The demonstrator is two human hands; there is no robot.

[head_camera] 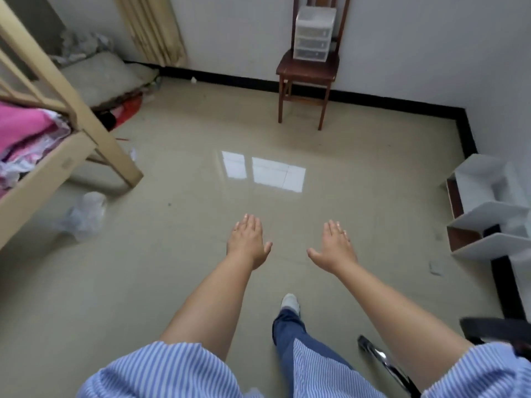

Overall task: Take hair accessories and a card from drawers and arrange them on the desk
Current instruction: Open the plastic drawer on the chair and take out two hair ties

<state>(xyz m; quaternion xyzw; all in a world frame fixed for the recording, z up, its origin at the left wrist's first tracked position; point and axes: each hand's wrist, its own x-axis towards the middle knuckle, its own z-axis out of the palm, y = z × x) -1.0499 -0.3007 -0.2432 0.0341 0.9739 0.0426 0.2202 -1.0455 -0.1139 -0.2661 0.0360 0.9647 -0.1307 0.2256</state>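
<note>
A small translucent plastic drawer unit with three stacked drawers stands on a dark wooden chair against the far wall. Its drawers look closed and their contents cannot be made out. My left hand and my right hand are stretched out in front of me over the floor, palms down, fingers apart, holding nothing. Both hands are far from the drawer unit. No hair accessories, card or desk show in this view.
A wooden bed frame with pink bedding fills the left. A crumpled clear plastic bag lies on the tiled floor. White shelving stands at the right wall. A dark chair's metal leg is at lower right, beside my foot.
</note>
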